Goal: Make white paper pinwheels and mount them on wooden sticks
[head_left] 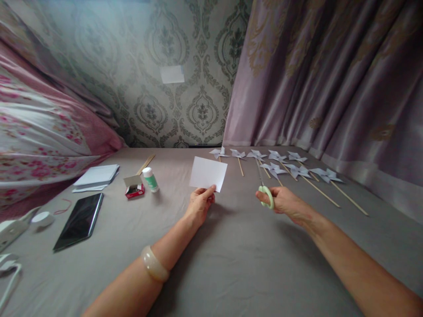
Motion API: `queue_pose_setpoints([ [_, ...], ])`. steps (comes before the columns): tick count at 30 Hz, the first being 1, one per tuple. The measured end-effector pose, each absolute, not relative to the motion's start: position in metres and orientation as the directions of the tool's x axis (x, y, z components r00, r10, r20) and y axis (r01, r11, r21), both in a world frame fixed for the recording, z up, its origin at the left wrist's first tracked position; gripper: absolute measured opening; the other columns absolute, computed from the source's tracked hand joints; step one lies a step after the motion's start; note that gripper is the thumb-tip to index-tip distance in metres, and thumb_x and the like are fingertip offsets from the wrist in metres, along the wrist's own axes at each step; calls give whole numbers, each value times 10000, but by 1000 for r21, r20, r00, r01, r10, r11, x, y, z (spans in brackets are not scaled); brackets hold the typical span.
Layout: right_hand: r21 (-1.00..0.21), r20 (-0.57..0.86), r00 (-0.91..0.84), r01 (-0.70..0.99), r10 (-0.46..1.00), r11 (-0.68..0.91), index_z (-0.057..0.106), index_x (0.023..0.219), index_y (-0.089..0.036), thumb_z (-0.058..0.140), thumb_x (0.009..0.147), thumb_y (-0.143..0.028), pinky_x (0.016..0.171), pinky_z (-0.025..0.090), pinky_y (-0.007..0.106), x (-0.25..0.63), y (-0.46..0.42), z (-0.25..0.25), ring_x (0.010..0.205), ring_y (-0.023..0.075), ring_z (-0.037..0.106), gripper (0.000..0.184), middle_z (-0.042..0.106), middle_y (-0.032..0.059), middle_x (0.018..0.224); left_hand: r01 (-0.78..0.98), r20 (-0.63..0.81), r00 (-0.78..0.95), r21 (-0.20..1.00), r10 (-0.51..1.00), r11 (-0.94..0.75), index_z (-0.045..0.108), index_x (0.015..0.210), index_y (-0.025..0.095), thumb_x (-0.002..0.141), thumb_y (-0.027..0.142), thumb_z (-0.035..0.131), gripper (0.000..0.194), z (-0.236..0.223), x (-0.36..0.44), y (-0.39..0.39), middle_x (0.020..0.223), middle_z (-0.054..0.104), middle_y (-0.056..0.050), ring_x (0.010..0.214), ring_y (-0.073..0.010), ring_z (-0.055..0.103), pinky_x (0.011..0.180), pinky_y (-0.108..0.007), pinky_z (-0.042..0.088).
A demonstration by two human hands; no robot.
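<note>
Between the thumb and fingers of my left hand point(200, 202) is a white paper sheet point(208, 173), pinched at its lower right corner and held up above the cloth. My right hand point(280, 200) grips the pale green handles of a pair of scissors point(266, 197), whose thin blades point up and away from me. A gap separates the scissors from the paper. Behind and beside my right hand lie several white paper pinwheels point(272, 170) on wooden sticks.
On the left are a stack of white paper point(96, 175), a black phone point(79, 221), a small red box point(134, 190) with its lid up, a glue stick point(151, 179) and several wooden sticks point(146, 164). A power strip point(13, 231) sits at the left edge. Curtains point(313, 79) hang at right.
</note>
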State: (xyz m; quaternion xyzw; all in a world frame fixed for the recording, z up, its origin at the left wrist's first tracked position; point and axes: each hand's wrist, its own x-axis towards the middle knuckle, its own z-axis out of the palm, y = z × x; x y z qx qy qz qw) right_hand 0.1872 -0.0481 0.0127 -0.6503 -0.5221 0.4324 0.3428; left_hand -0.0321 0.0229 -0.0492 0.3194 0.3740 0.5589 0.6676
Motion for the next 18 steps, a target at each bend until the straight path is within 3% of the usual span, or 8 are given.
queue_pose_setpoints([
  [4,-906,-60,-22,421,998,-45,487,601,-179,605,592,-729,511,254,251,143,-43,8,542,89,302,563,378,-49,567,-484,-46,47,873,998,63,565,546,135,465,374,858,386,-49,-39,29,504,541,23,473,-56,450,496,-209,325],
  [8,-819,-17,-212,563,977,109,492,657,-177,419,809,-663,563,305,264,126,-51,-6,596,120,378,514,416,-33,601,-470,-46,11,881,999,46,566,529,135,477,380,848,377,-45,-41,27,489,527,27,466,-55,434,493,-212,308],
  [12,-739,-76,-234,666,969,102,470,687,-179,390,858,-617,561,300,265,131,-60,-16,597,122,387,477,435,-30,619,-504,-64,29,861,998,70,575,539,126,482,355,847,360,-37,-36,19,530,543,20,483,-51,437,502,-210,317],
  [18,-758,-118,-291,645,950,103,453,674,-176,370,857,-640,531,297,254,136,-63,-17,590,117,377,505,437,-23,622,-558,-126,78,816,989,148,573,568,116,461,290,859,351,-20,-27,7,594,567,4,509,-51,453,499,-206,326],
])
